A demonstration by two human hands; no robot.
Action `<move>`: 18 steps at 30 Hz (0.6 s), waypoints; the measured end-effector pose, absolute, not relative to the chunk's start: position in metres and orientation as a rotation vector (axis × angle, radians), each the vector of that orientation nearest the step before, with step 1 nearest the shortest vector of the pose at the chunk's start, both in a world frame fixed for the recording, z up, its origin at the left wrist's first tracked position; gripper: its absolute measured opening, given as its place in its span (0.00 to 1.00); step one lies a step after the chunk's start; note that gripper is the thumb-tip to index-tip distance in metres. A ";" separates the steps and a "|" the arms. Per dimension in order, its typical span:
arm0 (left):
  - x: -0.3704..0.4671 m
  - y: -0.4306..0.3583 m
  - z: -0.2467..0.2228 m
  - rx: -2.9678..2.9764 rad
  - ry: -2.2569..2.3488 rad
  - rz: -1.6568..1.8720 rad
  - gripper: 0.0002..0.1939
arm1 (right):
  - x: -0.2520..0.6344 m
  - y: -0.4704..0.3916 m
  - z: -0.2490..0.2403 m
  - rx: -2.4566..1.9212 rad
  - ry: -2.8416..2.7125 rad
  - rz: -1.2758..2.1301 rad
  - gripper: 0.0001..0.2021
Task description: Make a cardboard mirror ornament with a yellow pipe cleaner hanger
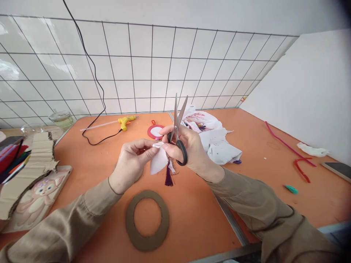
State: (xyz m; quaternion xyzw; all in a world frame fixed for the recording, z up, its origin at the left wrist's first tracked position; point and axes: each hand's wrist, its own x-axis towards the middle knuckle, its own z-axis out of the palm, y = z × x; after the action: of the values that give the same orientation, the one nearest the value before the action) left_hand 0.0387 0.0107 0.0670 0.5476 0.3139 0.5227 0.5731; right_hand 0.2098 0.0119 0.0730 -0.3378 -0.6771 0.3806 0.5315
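White piece (159,162), top between both hands' fingers (148,155)

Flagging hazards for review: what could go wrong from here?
The right hand holds black-handled metal scissors open; tipped over, they could nick the left hand.
The dark purple thread tassel appears close beside the thin white sheet, so a cut might catch it.
A thin black cord loops to the yellow plastic glue gun; a snag might drag it.
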 end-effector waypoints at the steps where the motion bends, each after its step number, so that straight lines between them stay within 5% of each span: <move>1: 0.039 0.011 0.068 1.263 0.740 1.232 0.12 | 0.210 0.012 0.072 -0.794 -1.629 0.921 0.13; 9: 0.037 0.012 0.070 1.290 0.730 1.155 0.15 | 0.207 0.010 0.070 -0.871 -1.658 0.804 0.11; 14: 0.035 0.017 0.061 1.282 0.638 1.033 0.26 | 0.208 0.014 0.072 -0.839 -1.559 0.864 0.10; 18: 0.034 0.016 0.059 1.404 0.712 1.025 0.20 | 0.209 0.014 0.072 -0.820 -1.549 0.915 0.12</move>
State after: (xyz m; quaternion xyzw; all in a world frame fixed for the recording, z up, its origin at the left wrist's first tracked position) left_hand 0.0337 0.0163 0.0590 0.6032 0.3060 0.4403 0.5904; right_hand 0.2086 0.0143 0.0718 -0.3465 -0.6543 0.3864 0.5501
